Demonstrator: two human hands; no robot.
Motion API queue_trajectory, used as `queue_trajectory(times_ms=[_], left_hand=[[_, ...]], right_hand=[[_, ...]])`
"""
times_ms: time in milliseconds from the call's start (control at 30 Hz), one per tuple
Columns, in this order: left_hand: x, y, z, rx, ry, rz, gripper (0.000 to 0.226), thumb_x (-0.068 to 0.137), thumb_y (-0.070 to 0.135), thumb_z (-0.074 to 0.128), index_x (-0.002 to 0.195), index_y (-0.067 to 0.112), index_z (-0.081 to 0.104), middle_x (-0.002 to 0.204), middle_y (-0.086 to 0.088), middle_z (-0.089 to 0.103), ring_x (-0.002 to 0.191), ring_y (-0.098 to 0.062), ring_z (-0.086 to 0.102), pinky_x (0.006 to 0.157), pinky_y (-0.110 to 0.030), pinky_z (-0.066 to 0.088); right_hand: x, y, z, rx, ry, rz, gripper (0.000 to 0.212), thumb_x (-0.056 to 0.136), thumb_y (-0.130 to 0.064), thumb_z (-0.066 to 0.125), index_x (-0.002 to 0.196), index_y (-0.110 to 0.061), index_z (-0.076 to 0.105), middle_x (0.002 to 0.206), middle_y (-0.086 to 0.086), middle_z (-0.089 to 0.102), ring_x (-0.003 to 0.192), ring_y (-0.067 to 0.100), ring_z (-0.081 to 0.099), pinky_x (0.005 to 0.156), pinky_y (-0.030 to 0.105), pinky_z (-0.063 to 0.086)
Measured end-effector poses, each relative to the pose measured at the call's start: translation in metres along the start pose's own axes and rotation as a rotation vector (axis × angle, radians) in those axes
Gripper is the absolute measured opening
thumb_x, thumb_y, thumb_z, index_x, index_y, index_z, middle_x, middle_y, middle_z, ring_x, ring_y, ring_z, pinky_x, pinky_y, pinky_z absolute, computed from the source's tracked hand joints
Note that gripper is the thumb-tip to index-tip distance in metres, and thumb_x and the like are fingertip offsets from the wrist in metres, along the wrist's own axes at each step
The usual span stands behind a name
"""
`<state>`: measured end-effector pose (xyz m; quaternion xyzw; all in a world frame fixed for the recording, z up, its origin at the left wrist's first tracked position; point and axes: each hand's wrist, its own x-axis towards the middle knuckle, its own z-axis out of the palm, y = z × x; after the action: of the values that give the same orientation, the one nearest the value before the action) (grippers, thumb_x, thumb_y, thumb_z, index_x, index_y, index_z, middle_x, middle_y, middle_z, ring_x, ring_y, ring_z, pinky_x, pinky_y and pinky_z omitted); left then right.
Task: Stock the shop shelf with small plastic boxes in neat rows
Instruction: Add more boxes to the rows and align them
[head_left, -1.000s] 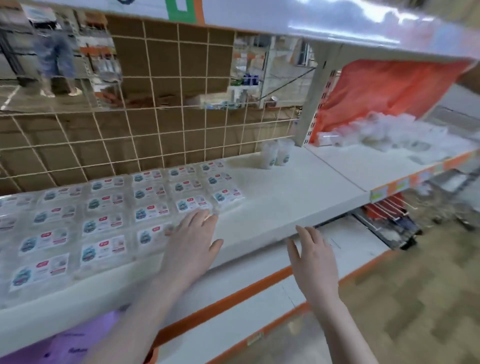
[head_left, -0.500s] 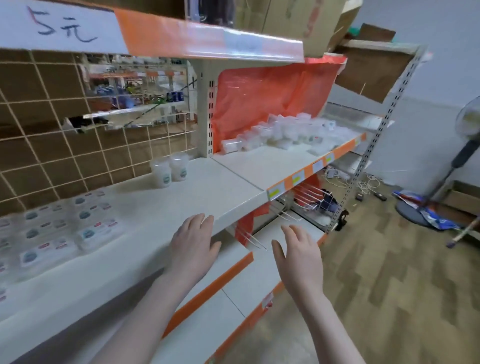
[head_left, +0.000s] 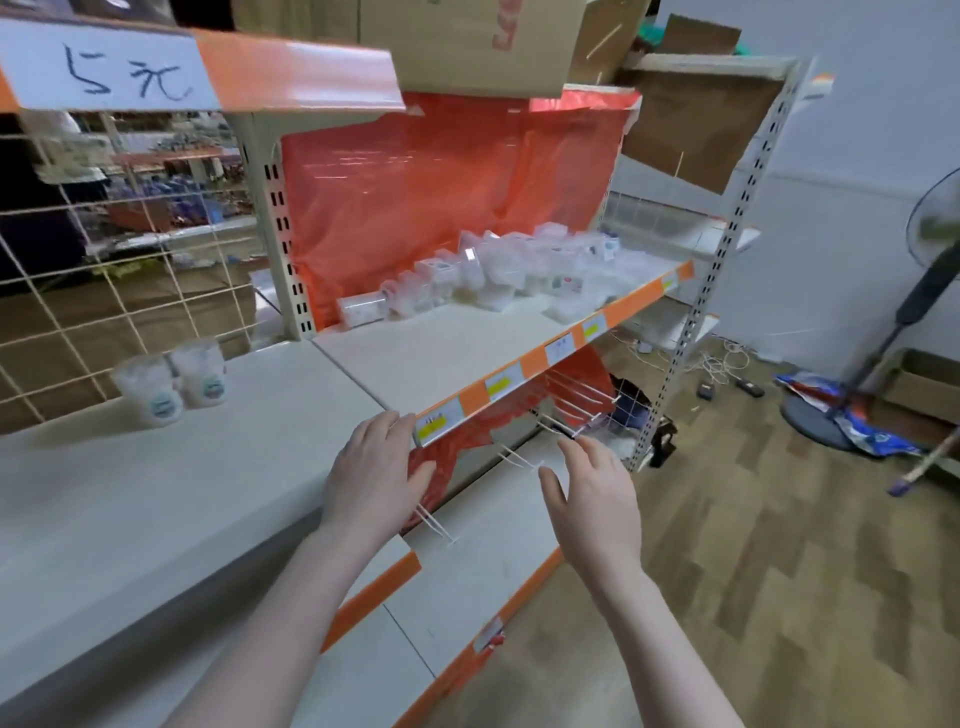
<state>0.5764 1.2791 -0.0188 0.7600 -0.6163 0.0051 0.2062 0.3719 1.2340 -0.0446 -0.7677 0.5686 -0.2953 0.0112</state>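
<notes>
A loose heap of small clear plastic boxes (head_left: 498, 275) lies at the back of the right-hand shelf (head_left: 447, 353), against an orange sheet. My left hand (head_left: 374, 473) hovers palm down at the front edge where the two shelves meet, fingers relaxed and holding nothing. To its right my right hand (head_left: 592, 499) is held out over the lower shelf, also with relaxed fingers and nothing in it. Both hands are well short of the heap. The neat rows of boxes on the left shelf (head_left: 156, 493) are out of view.
Two clear labelled cups (head_left: 171, 384) stand at the back of the left shelf by a wire grid (head_left: 130, 291). White display hooks (head_left: 566, 410) stick out under the right shelf. A cardboard box (head_left: 467, 41) sits on top. A standing fan (head_left: 893, 332) is on the wooden floor at right.
My view has swung right, from the rows of boxes to the heap on the right shelf. Both hands moved right with it, holding nothing.
</notes>
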Motion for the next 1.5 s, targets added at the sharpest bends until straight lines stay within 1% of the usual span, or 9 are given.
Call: queue_trajectory(times_ms=[200, 367, 500, 733, 1000, 1133, 1233, 1400, 1500], left_hand=[[0.064, 0.0, 0.017, 0.025, 0.023, -0.019, 0.056, 0.092, 0.039, 0.052, 0.141, 0.015, 0.037, 0.142, -0.001, 0.038, 0.132, -0.02, 0.031, 0.104, -0.029, 0.028], [0.131, -0.012, 0.038, 0.018, 0.055, -0.034, 0.058, 0.093, 0.037, 0.051, 0.143, 0.013, 0.035, 0.145, -0.003, 0.037, 0.134, -0.02, 0.03, 0.107, -0.028, 0.024], [0.182, -0.025, 0.045, -0.004, 0.062, -0.084, 0.055, 0.093, 0.036, 0.051, 0.142, 0.013, 0.037, 0.145, -0.003, 0.038, 0.134, -0.022, 0.03, 0.107, -0.033, 0.027], [0.238, -0.051, 0.039, 0.038, 0.132, -0.154, 0.047, 0.09, 0.03, 0.059, 0.132, 0.012, 0.047, 0.135, -0.005, 0.047, 0.127, -0.025, 0.038, 0.101, -0.035, 0.032], [0.268, -0.066, 0.052, 0.15, 0.139, -0.348, 0.057, 0.094, 0.038, 0.051, 0.143, 0.014, 0.036, 0.149, -0.001, 0.033, 0.137, -0.018, 0.026, 0.108, -0.03, 0.023], [0.283, -0.066, 0.058, 0.166, 0.16, -0.451, 0.057, 0.093, 0.038, 0.052, 0.142, 0.014, 0.036, 0.147, 0.001, 0.034, 0.135, -0.018, 0.028, 0.107, -0.031, 0.027], [0.291, -0.066, 0.061, 0.192, 0.152, -0.504, 0.057, 0.093, 0.037, 0.052, 0.143, 0.015, 0.035, 0.147, 0.002, 0.034, 0.135, -0.017, 0.028, 0.107, -0.03, 0.028], [0.301, -0.073, 0.065, 0.233, 0.114, -0.545, 0.055, 0.093, 0.038, 0.051, 0.141, 0.016, 0.036, 0.146, 0.004, 0.034, 0.134, -0.015, 0.029, 0.105, -0.03, 0.032], [0.309, -0.077, 0.066, 0.235, 0.108, -0.544, 0.054, 0.093, 0.037, 0.052, 0.141, 0.018, 0.038, 0.146, 0.004, 0.035, 0.135, -0.014, 0.029, 0.103, -0.029, 0.032]], right_hand=[[0.057, 0.013, 0.03, 0.051, 0.014, -0.029, 0.035, 0.087, -0.022, 0.063, 0.115, -0.002, 0.062, 0.117, 0.015, 0.061, 0.112, 0.032, 0.055, 0.095, 0.039, 0.043], [0.134, 0.015, 0.061, 0.062, 0.004, -0.093, 0.032, 0.086, -0.02, 0.061, 0.113, -0.002, 0.062, 0.11, 0.014, 0.062, 0.104, 0.033, 0.057, 0.087, 0.039, 0.045], [0.195, 0.013, 0.087, 0.039, -0.037, -0.151, 0.037, 0.089, -0.021, 0.058, 0.119, 0.0, 0.058, 0.117, 0.018, 0.058, 0.109, 0.036, 0.053, 0.091, 0.04, 0.041], [0.273, -0.008, 0.122, 0.104, -0.069, -0.234, 0.032, 0.084, -0.017, 0.064, 0.11, 0.002, 0.061, 0.106, 0.019, 0.061, 0.099, 0.038, 0.055, 0.084, 0.042, 0.044], [0.364, -0.022, 0.165, 0.223, -0.124, -0.437, 0.036, 0.089, -0.022, 0.058, 0.118, -0.001, 0.057, 0.112, 0.016, 0.059, 0.105, 0.035, 0.052, 0.087, 0.039, 0.04], [0.403, -0.03, 0.185, 0.244, -0.165, -0.501, 0.042, 0.089, -0.028, 0.055, 0.124, -0.005, 0.053, 0.122, 0.015, 0.055, 0.107, 0.032, 0.052, 0.083, 0.038, 0.039], [0.422, -0.038, 0.203, 0.246, -0.179, -0.543, 0.04, 0.091, -0.036, 0.051, 0.118, -0.006, 0.056, 0.125, 0.015, 0.054, 0.11, 0.03, 0.05, 0.083, 0.037, 0.039], [0.431, -0.054, 0.215, 0.265, -0.133, -0.576, 0.039, 0.085, -0.037, 0.063, 0.088, 0.001, 0.064, 0.087, 0.022, 0.063, 0.086, 0.037, 0.058, 0.076, 0.038, 0.033], [0.431, -0.057, 0.214, 0.253, -0.078, -0.601, 0.036, 0.078, -0.032, 0.073, 0.073, 0.003, 0.063, 0.067, 0.022, 0.061, 0.068, 0.037, 0.06, 0.064, 0.038, 0.043]])
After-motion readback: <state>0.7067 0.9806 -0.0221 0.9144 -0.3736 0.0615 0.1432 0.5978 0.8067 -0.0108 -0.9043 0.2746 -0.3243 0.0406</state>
